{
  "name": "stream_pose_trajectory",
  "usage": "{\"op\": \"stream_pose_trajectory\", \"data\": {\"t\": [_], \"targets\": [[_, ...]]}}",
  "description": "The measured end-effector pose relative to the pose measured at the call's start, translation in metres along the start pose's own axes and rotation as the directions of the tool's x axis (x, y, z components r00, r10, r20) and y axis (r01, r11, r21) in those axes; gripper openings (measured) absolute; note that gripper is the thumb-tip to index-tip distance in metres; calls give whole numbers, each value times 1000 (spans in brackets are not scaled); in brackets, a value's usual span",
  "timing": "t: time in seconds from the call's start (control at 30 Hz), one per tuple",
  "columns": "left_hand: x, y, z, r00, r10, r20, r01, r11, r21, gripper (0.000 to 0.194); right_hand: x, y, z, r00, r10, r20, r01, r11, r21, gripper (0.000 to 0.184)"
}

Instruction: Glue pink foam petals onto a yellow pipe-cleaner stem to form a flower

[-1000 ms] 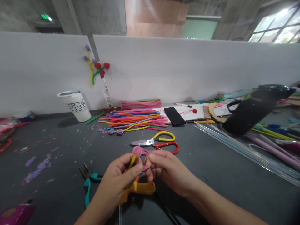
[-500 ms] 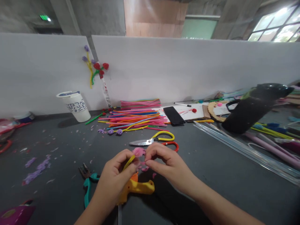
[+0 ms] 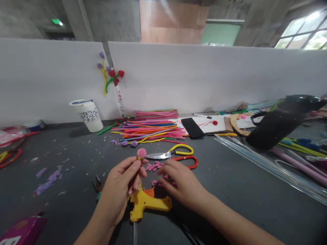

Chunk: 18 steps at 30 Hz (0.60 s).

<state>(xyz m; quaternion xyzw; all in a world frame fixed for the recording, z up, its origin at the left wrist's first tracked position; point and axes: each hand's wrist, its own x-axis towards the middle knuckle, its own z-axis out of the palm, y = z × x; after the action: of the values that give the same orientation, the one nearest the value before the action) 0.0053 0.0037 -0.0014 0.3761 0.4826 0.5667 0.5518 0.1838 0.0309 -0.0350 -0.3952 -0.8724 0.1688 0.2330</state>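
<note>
Noting yellow glue gun (image 3: 146, 203) just below fingers of left hand (image 3: 125, 178). Pinching yellow stem (image 3: 139, 158) in left hand, with pink bloom (image 3: 141, 152) above fingertips. Reaching with right hand (image 3: 182, 180), fingers apart, over pink scraps (image 3: 153, 166); cannot tell if touching. Apparently steadying bloom while going for scrap. Calling next, probably, for light pinch on single scrap. Beyond fingertips, seeing scissors (image 3: 167, 155), then fuzzy sticks (image 3: 153, 130).

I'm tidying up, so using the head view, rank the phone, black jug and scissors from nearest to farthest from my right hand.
1. Scissors: just beyond your right hand.
2. Phone: farther back, slightly to the right.
3. Black jug: well off to the right.
</note>
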Motion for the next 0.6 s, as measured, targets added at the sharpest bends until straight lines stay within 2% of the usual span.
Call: {"op": "stream_pose_trajectory", "data": {"t": [0.07, 0.1, 0.13, 0.2, 0.27, 0.43, 0.6], "targets": [[0, 2, -1, 999, 36, -6, -35, 999, 14, 18, -6, -17, 5, 990, -110, 89, 111, 994, -9, 14], [0, 2, -1, 998, 54, -12, -53, 998, 21, 17, -8, -23, 9, 982, -151, 117, 157, 987, -41, 23], [1, 3, -2, 997, 71, -19, -70, 997, 27, 17, -9, -29, 14, 974, -170, 146, 191, 971, -143, 30], [1, 4, -3, 996, 88, -24, -87, 996, 32, 17, -10, -36, 24, 972, -164, 168, 204, 943, -262, 24], [1, 5, -4, 996, 93, -15, -92, 995, 26, 19, -10, -40, 33, 973, -152, 175, 200, 931, -306, 16], [-1, 9, -4, 993, 115, 22, -115, 993, 10, 18, -9, -45, 42, 977, -126, 174, 173, 943, -285, 21], [-9, 18, -3, 985, 174, 11, -174, 984, -35, 13, -11, -48, 31, 996, -46, 82, 51, 997, -63, 31]]}}
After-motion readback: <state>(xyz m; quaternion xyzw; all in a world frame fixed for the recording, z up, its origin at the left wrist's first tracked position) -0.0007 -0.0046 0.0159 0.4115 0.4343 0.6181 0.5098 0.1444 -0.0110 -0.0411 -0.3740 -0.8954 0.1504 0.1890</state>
